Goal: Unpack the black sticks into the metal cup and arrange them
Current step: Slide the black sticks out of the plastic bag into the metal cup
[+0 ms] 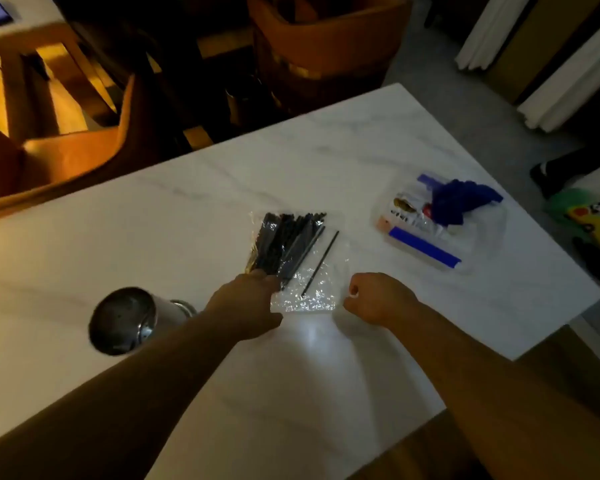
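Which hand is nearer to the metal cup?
Left. The left hand grips the near end of the black sticks, just right of the metal cup; the right hand, fisted, lies farther right, past the plastic bag.

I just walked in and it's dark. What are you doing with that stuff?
A person is unpacking black sticks from a clear bag on the white table. The left hand grips the bundle's near end; the right hand seems to pinch the bag's edge. The metal cup holds no sticks yet.
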A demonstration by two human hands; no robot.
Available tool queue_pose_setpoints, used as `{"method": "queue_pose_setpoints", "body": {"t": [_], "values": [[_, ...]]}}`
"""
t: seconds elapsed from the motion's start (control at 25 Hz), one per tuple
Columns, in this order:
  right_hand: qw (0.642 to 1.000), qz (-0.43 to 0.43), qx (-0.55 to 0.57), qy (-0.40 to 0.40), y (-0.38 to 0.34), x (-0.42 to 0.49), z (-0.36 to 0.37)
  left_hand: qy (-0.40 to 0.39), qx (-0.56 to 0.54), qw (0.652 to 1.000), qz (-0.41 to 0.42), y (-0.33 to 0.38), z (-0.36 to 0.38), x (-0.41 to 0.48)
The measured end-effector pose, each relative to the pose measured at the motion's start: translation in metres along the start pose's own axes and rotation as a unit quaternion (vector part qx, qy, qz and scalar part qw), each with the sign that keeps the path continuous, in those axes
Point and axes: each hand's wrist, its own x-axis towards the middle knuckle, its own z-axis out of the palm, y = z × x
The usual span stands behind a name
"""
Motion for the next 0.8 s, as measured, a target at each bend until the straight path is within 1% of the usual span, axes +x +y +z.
{"method": "queue_pose_setpoints", "body": {"t": [0.16, 0.28, 0.36, 0.4, 0.48, 0.52, 0.6, 0.68, 0.8], "values": [[0.992, 0.043, 0.107, 0.046, 0.013, 0.014, 0.026, 0.029, 0.037, 0.999, 0.000, 0.012, 0.033, 0.024], [0.966, 0.073, 0.236, 0.081, 0.013, 0.029, 0.038, 0.026, 0.060, 0.998, -0.013, 0.016, 0.053, 0.036], [0.940, 0.096, 0.319, 0.069, 0.008, 0.034, 0.041, 0.029, 0.087, 0.996, -0.017, 0.018, 0.059, 0.039], [0.933, 0.101, 0.340, 0.056, 0.005, 0.036, 0.043, 0.032, 0.099, 0.994, -0.018, 0.019, 0.061, 0.040], [0.930, 0.104, 0.351, 0.030, 0.000, 0.041, 0.047, 0.043, 0.117, 0.992, -0.018, 0.019, 0.064, 0.042], [0.920, 0.110, 0.376, 0.007, -0.003, 0.041, 0.048, 0.045, 0.123, 0.991, -0.022, 0.019, 0.064, 0.042], [0.875, 0.116, 0.468, -0.048, -0.009, 0.037, 0.043, 0.045, 0.124, 0.991, -0.029, 0.021, 0.061, 0.040], [0.819, 0.110, 0.555, -0.090, -0.015, 0.030, 0.031, 0.067, 0.108, 0.991, -0.029, 0.021, 0.053, 0.034], [0.710, 0.105, 0.682, -0.143, -0.023, 0.022, 0.002, 0.132, 0.035, 0.990, -0.025, 0.021, 0.030, 0.024]]}}
